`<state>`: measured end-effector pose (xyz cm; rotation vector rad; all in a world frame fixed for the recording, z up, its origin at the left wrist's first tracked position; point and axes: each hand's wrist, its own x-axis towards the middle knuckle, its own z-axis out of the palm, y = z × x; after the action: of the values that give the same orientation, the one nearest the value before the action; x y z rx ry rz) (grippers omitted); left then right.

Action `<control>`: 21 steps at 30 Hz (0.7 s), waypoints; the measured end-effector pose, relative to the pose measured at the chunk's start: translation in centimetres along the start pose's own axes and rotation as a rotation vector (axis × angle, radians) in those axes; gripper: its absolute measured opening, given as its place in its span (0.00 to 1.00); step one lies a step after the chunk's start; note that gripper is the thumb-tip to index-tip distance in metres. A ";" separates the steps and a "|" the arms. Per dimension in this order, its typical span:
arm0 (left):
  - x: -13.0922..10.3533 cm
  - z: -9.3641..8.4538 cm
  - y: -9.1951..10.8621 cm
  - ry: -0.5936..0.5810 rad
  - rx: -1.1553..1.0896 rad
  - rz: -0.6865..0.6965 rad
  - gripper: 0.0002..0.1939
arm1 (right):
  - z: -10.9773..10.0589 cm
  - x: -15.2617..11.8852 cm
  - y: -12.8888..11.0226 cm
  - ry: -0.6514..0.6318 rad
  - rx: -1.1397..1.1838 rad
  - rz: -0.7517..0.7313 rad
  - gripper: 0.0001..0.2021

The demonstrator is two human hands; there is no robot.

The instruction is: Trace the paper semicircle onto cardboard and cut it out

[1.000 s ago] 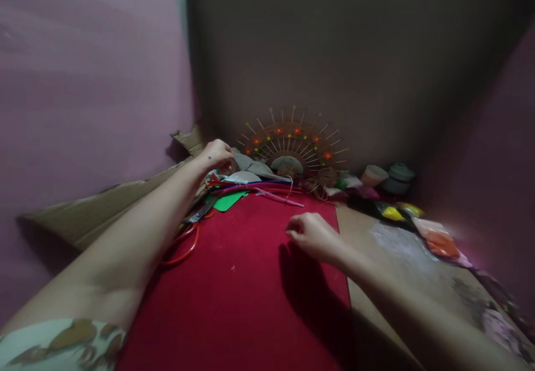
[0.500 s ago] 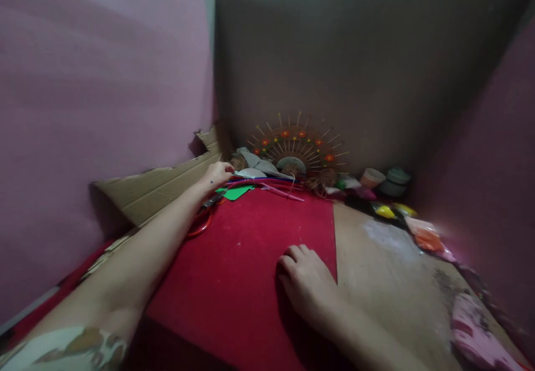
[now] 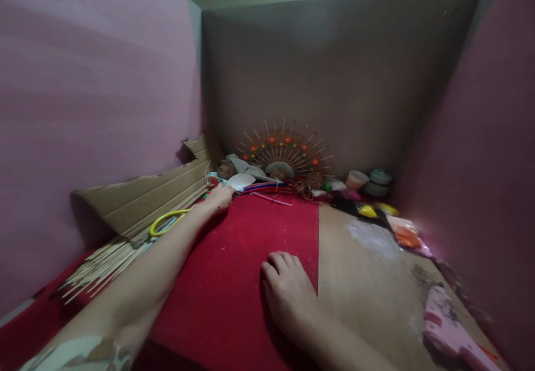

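While the left hand (image 3: 220,197) reaches far forward with fingers curled at the straws (image 3: 267,186) and white dish (image 3: 241,180), whether it grips anything cannot be told. Right hand (image 3: 288,290) lies flat and released on the red felt (image 3: 234,271); pressing it down should steady the sheet, I judge.

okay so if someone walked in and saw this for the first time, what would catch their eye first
Probably the big red felt sheet covering the surface, with the right hand resting flat on it. Next, the fan-shaped stick decoration with orange flowers against the back wall. The left hand reaches toward the craft clutter below it.
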<state>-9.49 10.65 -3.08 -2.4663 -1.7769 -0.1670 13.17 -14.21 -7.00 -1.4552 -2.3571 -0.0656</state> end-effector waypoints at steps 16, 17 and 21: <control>6.1 -3.0 -0.8 0.108 -0.168 -0.360 0.18 | -0.7 0.2 -0.2 -0.085 0.159 0.091 0.13; 6.5 -2.9 -0.8 0.100 -0.176 -0.373 0.19 | -0.7 0.3 -0.2 -0.084 0.158 0.088 0.12; 7.4 -2.3 -0.6 0.073 -0.217 -0.377 0.20 | -0.6 0.4 0.0 -0.065 0.135 0.060 0.11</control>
<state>-7.87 17.43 0.23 -2.1879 -2.2801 -0.4950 13.14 -13.99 -6.28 -1.4818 -2.3175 0.1552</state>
